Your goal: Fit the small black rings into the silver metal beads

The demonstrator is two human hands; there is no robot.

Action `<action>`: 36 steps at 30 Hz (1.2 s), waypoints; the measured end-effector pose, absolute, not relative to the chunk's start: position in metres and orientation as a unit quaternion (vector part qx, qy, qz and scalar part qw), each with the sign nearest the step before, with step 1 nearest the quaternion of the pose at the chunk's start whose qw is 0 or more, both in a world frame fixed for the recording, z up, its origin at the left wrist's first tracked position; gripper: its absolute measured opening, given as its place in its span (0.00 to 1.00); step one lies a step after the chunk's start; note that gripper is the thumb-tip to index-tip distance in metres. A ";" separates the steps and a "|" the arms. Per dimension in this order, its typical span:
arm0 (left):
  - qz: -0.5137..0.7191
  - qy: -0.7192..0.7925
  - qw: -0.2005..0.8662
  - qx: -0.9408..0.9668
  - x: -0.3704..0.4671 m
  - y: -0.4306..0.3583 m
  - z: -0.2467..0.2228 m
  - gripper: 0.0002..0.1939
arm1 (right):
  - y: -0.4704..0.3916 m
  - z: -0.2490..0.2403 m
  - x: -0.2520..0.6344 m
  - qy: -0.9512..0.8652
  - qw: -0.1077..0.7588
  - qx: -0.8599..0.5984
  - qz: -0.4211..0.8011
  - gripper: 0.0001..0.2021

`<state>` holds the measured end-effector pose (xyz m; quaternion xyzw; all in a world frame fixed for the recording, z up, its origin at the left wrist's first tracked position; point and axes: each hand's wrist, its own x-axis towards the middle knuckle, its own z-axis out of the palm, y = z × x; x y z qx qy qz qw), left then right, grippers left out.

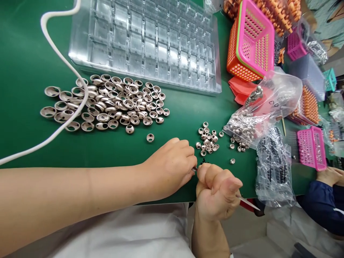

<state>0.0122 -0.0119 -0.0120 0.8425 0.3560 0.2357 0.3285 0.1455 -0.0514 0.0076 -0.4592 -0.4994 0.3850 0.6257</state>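
My left hand is closed in a pinch on a small silver metal part, mostly covered by the fingertips. Against it, my right hand is wrapped round a thin tool whose pale pointed end sticks out behind the fist. The tool's kind is unclear, and its front end is hidden near the part. Just beyond the fingers lie tiny black pieces and a small heap of silver hollow metal pieces. A bigger pile of oval hollow metal pieces spreads beyond my left forearm.
A clear compartment tray stands at the back. A white cable crosses the large pile. To the right are stacked baskets, an open plastic bag of metal pieces and a bag of black parts. A co-worker's sleeve shows far right.
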 end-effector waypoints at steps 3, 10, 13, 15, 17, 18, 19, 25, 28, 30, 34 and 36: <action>0.240 0.357 0.327 0.841 0.012 -0.012 -0.013 0.07 | -0.052 0.008 0.145 -0.498 0.624 -0.454 0.394 0.26; 0.244 0.356 0.327 0.841 0.013 -0.013 -0.013 0.07 | -0.054 0.009 0.145 -0.497 0.613 -0.470 0.397 0.26; 0.251 0.353 0.325 0.841 0.013 -0.013 -0.012 0.08 | -0.054 0.010 0.146 -0.488 0.608 -0.473 0.410 0.26; 0.255 0.353 0.323 0.840 0.013 -0.013 -0.012 0.08 | -0.055 0.011 0.146 -0.479 0.606 -0.477 0.420 0.26; 0.259 0.353 0.322 0.839 0.013 -0.013 -0.013 0.09 | -0.055 0.012 0.147 -0.475 0.600 -0.483 0.425 0.26; 0.263 0.353 0.322 0.838 0.013 -0.013 -0.013 0.09 | -0.055 0.013 0.147 -0.477 0.594 -0.486 0.428 0.27; 0.267 0.353 0.322 0.837 0.013 -0.014 -0.013 0.09 | -0.055 0.014 0.147 -0.481 0.586 -0.490 0.430 0.27; 0.275 0.350 0.327 0.834 0.015 -0.014 -0.013 0.11 | -0.052 0.017 0.147 -0.509 0.562 -0.508 0.408 0.27; 0.278 0.355 0.325 0.832 0.015 -0.014 -0.013 0.11 | -0.053 0.014 0.146 -0.516 0.561 -0.507 0.403 0.26; 0.275 0.357 0.325 0.831 0.015 -0.014 -0.013 0.10 | -0.055 0.010 0.146 -0.532 0.564 -0.494 0.393 0.25; 0.256 0.356 0.330 0.836 0.013 -0.013 -0.012 0.09 | -0.056 0.005 0.147 -0.535 0.589 -0.464 0.389 0.24; 0.247 0.356 0.329 0.839 0.013 -0.012 -0.013 0.07 | -0.054 0.006 0.150 -0.508 0.612 -0.450 0.407 0.24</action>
